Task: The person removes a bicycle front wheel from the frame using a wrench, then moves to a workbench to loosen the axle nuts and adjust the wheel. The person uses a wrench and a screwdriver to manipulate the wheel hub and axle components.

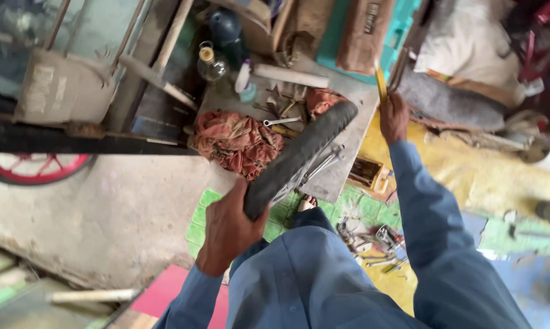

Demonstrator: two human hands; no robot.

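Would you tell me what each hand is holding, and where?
Left hand grips the black tyre at its near end; right hand holds a yellow tool by its lower end.

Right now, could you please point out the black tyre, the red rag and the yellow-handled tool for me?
black tyre (305, 149), head view, on the middle of its tread.
red rag (235, 143), head view, on the middle of the crumpled cloth.
yellow-handled tool (381, 82), head view, on the yellow part above the right hand (394, 119).
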